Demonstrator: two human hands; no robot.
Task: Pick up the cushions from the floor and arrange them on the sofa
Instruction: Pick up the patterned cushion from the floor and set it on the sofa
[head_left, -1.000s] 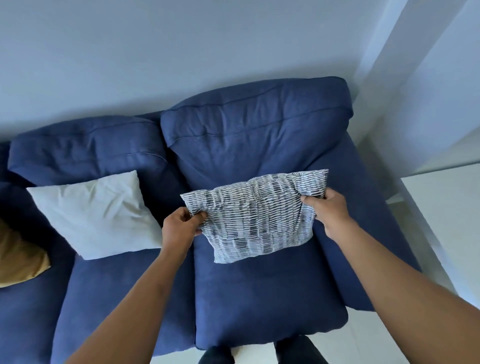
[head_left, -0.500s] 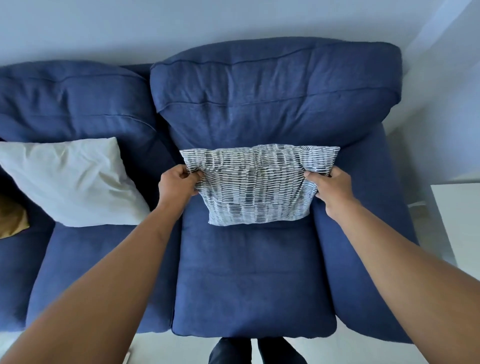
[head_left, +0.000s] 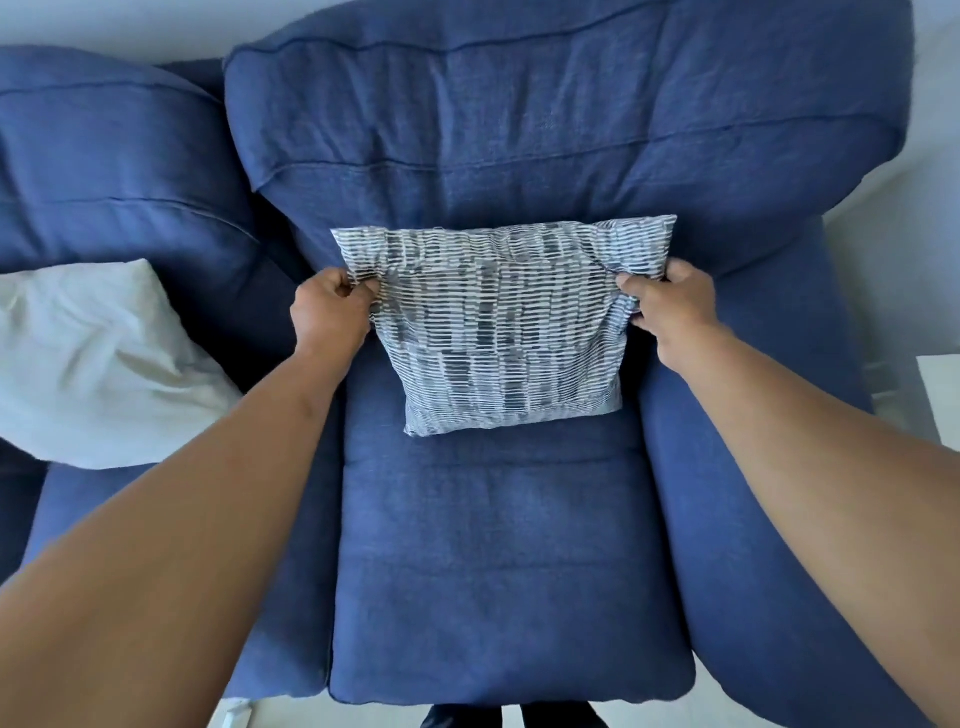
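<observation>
Head view, looking down on the end seat of a blue fabric sofa (head_left: 509, 561). A patterned cushion (head_left: 498, 332), white with broken grey-blue bars, stands against the foot of the back cushion (head_left: 545, 130), its lower edge resting on the seat at the rear. The left hand (head_left: 330, 314) is closed in a pinching grip on the cushion's upper left corner, fabric bunched between thumb and fingers; the right hand (head_left: 670, 306) is closed in the same way on the upper right corner. The cushion is thus stretched between the two grips, its top corners flaring out just beyond each hand. Outward of the left grip, on the neighbouring seat, a white cushion (head_left: 98, 364) leans against the second back cushion (head_left: 114, 171), well apart from the patterned one. Outward of the right grip runs the padded armrest (head_left: 769, 493). Beyond the back cushions a pale wall (head_left: 104, 23) is visible, and a white surface (head_left: 943, 384), cut by the frame edge, lies past the armrest. Below the seat front, pale floor (head_left: 239, 714) and the person's dark shoes (head_left: 467, 719) show.
</observation>
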